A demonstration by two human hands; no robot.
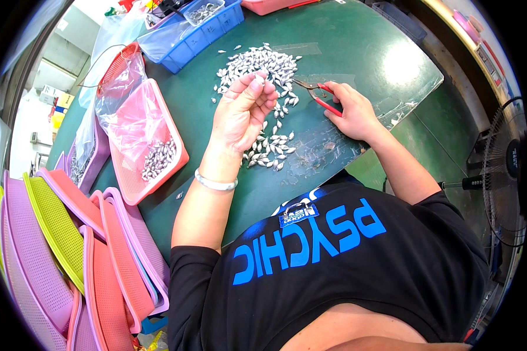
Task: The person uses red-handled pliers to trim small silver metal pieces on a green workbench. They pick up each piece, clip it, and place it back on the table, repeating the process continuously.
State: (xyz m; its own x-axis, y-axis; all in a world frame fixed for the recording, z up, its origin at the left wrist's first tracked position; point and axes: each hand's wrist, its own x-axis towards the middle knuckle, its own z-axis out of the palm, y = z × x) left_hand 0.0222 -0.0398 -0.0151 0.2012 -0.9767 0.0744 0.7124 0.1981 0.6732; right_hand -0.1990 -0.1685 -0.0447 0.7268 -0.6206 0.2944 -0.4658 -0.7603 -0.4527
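Observation:
My left hand [243, 111] is raised over the table, thumb and fingers pinched on a small silver teardrop-shaped piece [259, 78], mostly hidden by the fingertips. It resembles a fishing sinker. Behind and beneath that hand spreads a heap of similar silver pieces [281, 65], with a smaller group [270, 151] nearer to me. To the right, my right hand [354, 111] grips red-handled pliers [328, 107]. Their dark metal jaws point left toward the heap, apart from the piece in my left hand.
Left of the heap, a pink basket [178, 137] holds silver pieces and clear plastic. A blue crate [202, 38] stands at the back of the green table [357, 47]. Several stacked plastic baskets [108, 281] crowd the lower left. A black fan [509, 167] stands at right.

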